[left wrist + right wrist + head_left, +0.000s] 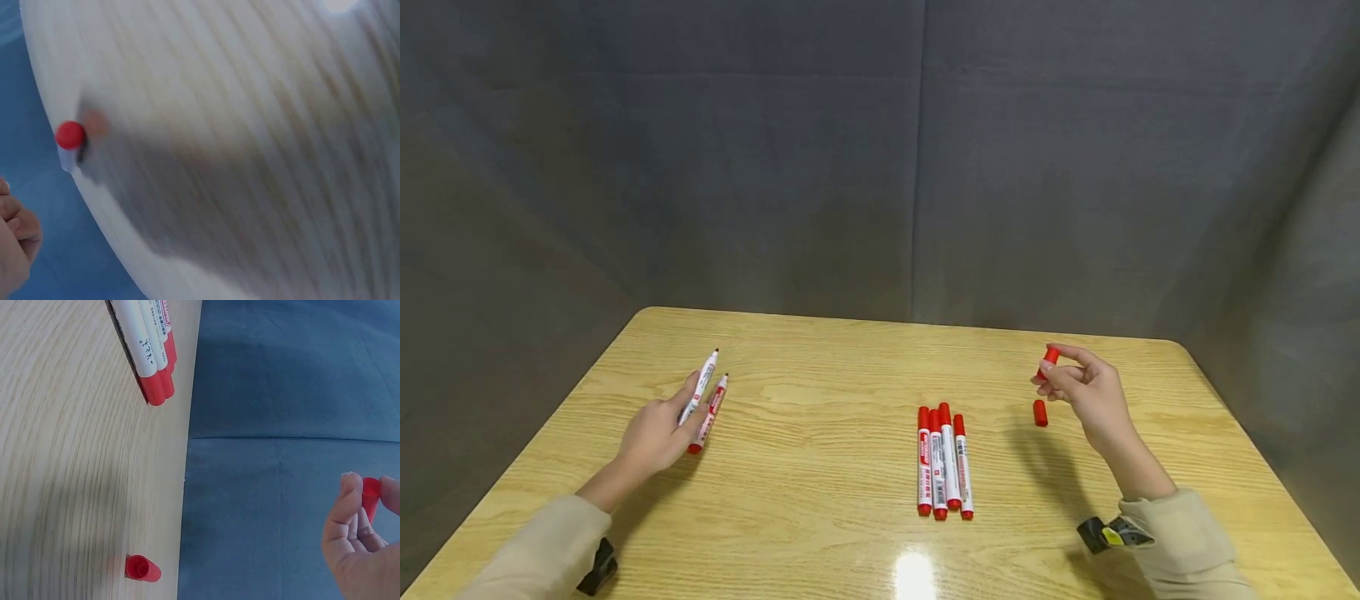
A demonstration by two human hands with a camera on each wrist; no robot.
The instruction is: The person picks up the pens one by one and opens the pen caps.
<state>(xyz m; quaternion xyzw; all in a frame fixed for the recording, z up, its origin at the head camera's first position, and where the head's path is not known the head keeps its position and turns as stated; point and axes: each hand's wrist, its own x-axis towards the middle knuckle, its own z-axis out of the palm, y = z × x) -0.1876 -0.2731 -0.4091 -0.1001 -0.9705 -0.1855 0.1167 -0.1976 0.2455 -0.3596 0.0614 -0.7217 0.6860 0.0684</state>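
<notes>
On the left side of the table, my left hand [653, 431] holds an uncapped whiteboard marker [703, 379] between thumb and fingers, its dark tip pointing away from me. Just right of that hand lies a second uncapped red-and-white marker [716, 406], whose red end [70, 135] shows in the left wrist view. Over the right side of the table, my right hand [1099, 398] pinches a red marker cap [1049, 361] between thumb and fingers. Another red cap [1040, 413] is on the table close by, its hollow end visible in the right wrist view.
Several capped red markers [948, 458] lie side by side right of the table's middle, red caps pointing away. The wooden table [820, 375] ends at a dark cloth backdrop [775, 183], which also hangs along both sides.
</notes>
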